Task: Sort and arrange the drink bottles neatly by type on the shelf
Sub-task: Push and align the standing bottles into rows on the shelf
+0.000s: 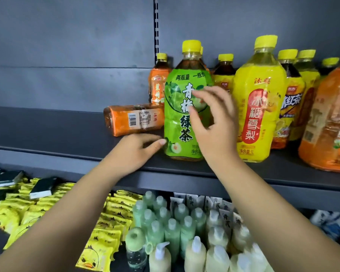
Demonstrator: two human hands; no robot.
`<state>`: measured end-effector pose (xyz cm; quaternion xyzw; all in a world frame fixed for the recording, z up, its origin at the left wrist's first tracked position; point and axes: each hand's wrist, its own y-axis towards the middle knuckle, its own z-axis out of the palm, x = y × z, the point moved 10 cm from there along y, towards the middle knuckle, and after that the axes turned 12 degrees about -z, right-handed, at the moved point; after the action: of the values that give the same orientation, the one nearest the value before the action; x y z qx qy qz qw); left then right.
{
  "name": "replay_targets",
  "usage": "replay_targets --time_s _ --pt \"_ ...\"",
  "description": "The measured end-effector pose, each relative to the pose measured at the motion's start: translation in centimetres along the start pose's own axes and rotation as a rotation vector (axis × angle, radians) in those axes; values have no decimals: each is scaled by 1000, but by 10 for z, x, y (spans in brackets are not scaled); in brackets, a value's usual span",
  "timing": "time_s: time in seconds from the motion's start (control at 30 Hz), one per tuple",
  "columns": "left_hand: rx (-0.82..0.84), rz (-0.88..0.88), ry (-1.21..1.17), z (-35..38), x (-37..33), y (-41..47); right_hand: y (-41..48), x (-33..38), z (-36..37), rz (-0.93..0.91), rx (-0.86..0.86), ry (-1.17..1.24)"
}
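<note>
Dark grey metal shelf (47,130), tall green-labelled plastic tea bottle (177,122) stood upright at its near edge, yellow-labelled plastic bottle (259,107) set just right, orange-labelled plastic bottle (133,119) laid sideways far left, right hand (214,122) held before the green label, fingers apart, left hand (133,152) laid flat, fingers straight, one fingertip at the green bottle's base

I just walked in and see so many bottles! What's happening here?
A person is sorting drinks on a shelf. Their right hand is at the front of the upright green bottle, fingers loose, while the left hand touches its base. An orange bottle lies on its side to the left; a yellow bottle stands to the right.
</note>
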<state>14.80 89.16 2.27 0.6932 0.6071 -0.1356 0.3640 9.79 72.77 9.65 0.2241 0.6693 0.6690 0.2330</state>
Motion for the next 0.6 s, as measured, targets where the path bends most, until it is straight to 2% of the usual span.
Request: replay_targets --time_s 0.1,0.2,0.33,0.4,0.5,0.6 --pt "-190 42 67 -51 19 -6 4 43 17 -198 55 -49" --pt "-239 108 223 -86 42 -4 5 74 64 -214 238 -19" --pt "-181 218 418 -116 96 12 -9 63 172 26 773 -153" --pt "-136 225 476 -124 126 18 -20 48 215 148 937 -203" --pt "-129 268 459 -136 156 25 -32 27 261 277 1061 -318" --pt "-95 269 310 -139 167 29 -38 11 276 357 1055 -443"
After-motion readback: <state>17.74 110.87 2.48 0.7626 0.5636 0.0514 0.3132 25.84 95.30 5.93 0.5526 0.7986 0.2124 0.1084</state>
